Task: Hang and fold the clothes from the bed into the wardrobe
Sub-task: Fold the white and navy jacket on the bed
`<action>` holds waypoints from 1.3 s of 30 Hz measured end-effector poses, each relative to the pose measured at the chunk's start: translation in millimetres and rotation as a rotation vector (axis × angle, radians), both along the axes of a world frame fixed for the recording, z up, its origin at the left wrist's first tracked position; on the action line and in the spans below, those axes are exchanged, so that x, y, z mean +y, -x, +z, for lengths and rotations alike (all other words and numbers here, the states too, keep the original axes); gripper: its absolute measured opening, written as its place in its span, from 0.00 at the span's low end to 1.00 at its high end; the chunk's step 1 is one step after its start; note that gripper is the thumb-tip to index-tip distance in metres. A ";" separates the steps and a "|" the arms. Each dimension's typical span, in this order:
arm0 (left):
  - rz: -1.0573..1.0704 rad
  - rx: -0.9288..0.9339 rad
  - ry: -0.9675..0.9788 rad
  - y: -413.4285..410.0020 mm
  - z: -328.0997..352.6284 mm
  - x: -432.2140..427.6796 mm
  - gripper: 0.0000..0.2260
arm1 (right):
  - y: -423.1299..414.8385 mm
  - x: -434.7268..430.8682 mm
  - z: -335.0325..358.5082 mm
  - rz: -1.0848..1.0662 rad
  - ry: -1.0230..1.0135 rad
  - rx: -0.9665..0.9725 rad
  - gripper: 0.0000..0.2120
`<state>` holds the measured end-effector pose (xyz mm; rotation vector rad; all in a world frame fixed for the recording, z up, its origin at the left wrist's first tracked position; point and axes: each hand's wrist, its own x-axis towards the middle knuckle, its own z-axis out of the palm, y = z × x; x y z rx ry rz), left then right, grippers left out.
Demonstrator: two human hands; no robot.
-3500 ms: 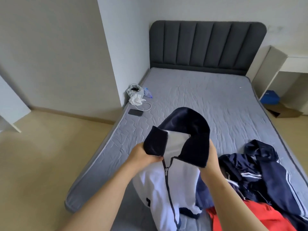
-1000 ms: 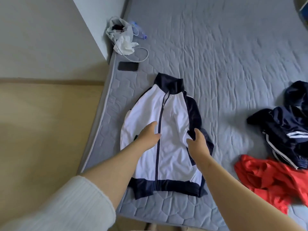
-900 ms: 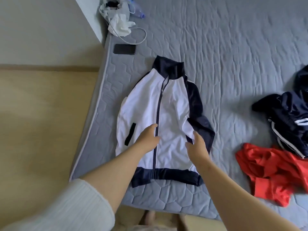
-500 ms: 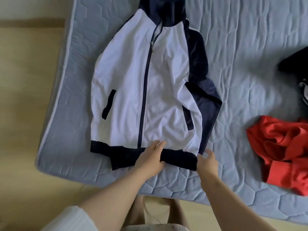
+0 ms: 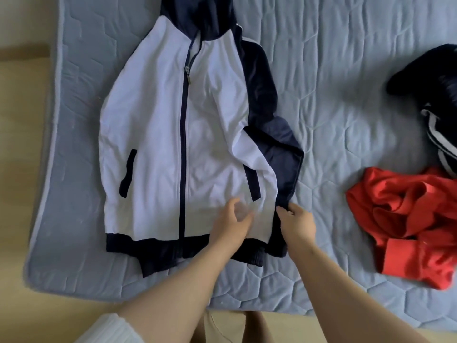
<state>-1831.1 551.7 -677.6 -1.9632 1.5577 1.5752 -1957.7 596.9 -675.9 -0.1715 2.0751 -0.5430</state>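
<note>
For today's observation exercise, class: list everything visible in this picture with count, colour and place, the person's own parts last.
mattress: one, grey-blue, under the clothes.
jacket: one, white and navy, flat, centre-left.
red garment: one, red, crumpled at right.
dark garment: one, navy with white stripes, right edge.
floor: one, beige, left.
left hand: one, resting on jacket's white front.
right hand: one, gripping jacket's navy edge.
</note>
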 end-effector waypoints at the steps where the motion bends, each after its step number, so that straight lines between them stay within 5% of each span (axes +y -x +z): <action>1: 0.009 0.019 0.002 6.3 6.3 -5.1 0.20 | 2.8 -3.5 6.3 -0.029 0.032 0.010 0.12; 7: 0.124 0.126 0.038 55.8 52.1 -40.8 0.15 | 44.1 -27.8 61.8 -0.314 0.210 0.084 0.11; 11: 0.168 0.150 0.066 75.2 81.5 -58.4 0.14 | 99.8 -55.6 113.9 -0.505 0.542 0.283 0.07; 14: 0.211 0.181 0.055 85.9 98.0 -64.5 0.14 | 119.5 -54.8 133.6 -0.497 0.743 0.235 0.24; 18: 0.138 0.178 0.069 81.1 100.9 -61.1 0.13 | 94.8 -29.2 114.2 -0.323 0.558 0.118 0.34; 28: -0.155 -0.106 -0.015 -0.1 25.9 -25.7 0.19 | -2.2 18.9 16.7 -0.150 -0.022 -0.328 0.21; 30: -0.114 -0.095 -0.040 -14.6 11.0 -16.5 0.19 | -14.8 24.5 1.3 -0.128 -0.036 -0.358 0.07; 32: 0.008 -0.069 -0.047 -21.2 -1.1 -12.0 0.18 | -27.6 24.6 -8.0 -0.078 -0.078 -0.384 0.03; 35: 0.124 -0.064 -0.066 -23.4 -14.4 -5.1 0.15 | -45.5 21.2 -20.4 0.001 -0.153 -0.349 0.21; 39: 0.121 -0.057 -0.096 -25.2 -21.3 6.7 0.12 | -46.0 23.8 -19.4 0.010 -0.158 -0.229 0.13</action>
